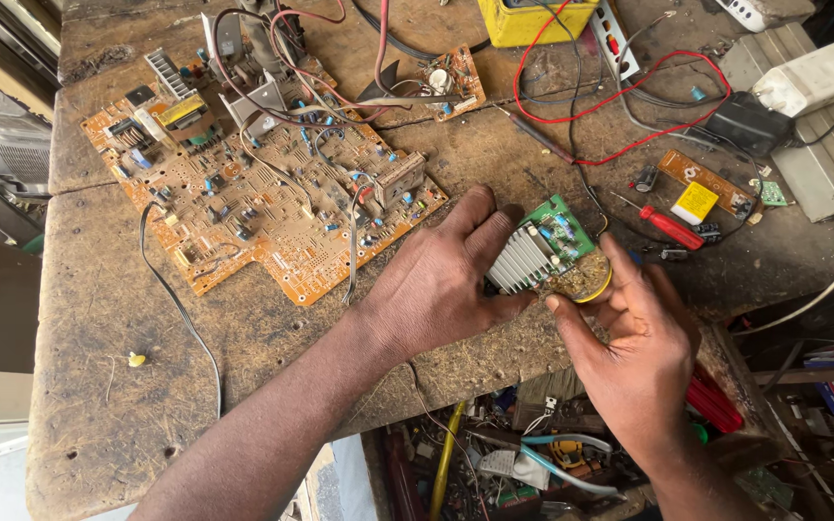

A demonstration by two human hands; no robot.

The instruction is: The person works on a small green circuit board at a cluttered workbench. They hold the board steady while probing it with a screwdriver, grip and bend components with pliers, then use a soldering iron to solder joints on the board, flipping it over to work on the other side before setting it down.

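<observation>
My left hand (pixel 441 280) rests on the wooden workbench (pixel 108 386) and grips the near-left side of a small green circuit board (pixel 557 232) with a ribbed metal heat sink (pixel 521 260). My right hand (pixel 634 352) holds the board's near-right side, its fingers by a round yellow-rimmed part (pixel 586 280) next to the board. The board sits near the bench's front edge.
A large orange circuit board (pixel 263 203) with wires lies left of my hands. A red-handled screwdriver (pixel 668 228), red wires (pixel 658 68), a yellow meter (pixel 533 19), small boards and adapters sit at the back right. Tools and cables clutter the shelf below (pixel 533 453).
</observation>
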